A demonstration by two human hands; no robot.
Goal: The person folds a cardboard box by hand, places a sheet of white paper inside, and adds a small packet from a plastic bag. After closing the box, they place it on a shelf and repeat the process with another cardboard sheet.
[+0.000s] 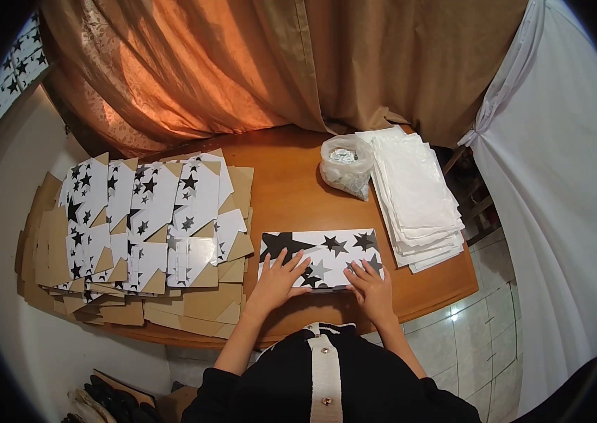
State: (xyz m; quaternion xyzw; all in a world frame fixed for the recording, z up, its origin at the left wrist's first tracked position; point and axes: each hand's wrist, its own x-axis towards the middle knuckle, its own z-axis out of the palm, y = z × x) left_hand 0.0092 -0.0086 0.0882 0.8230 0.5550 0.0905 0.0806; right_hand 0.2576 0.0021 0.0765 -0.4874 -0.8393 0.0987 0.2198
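A flat rectangular piece of white card printed with black and grey stars [319,250] is laid near the front edge of the round wooden table [291,190], directly ahead of the person. It is pressed down by 2 hands. The left hand [279,276] is laid on its lower left part and the right hand [371,285] on its lower right corner. The grip of each hand is apart: the fingers are spread and held flat on the printed surface, and nothing is clamped or lifted.

To the left, a broad pile of similar star-printed pieces with brown cardboard flaps [150,225] is spread in overlapping rows over the table's left side, well apart from the piece under the hands. To the right, a stack of plain white sheets [415,197] is set just beside the piece, and a clear plastic bag of small pale items [346,166] is placed touching that stack at the back. What the items are cannot be told. An orange-brown curtain [242,63] is hung behind the table.

As a judgement, much of the work appears done, since many printed pieces are already piled at the left. The thick white stack suggests that a good share is left. Only 1 piece is being handled, and it is not yet placed with the others.
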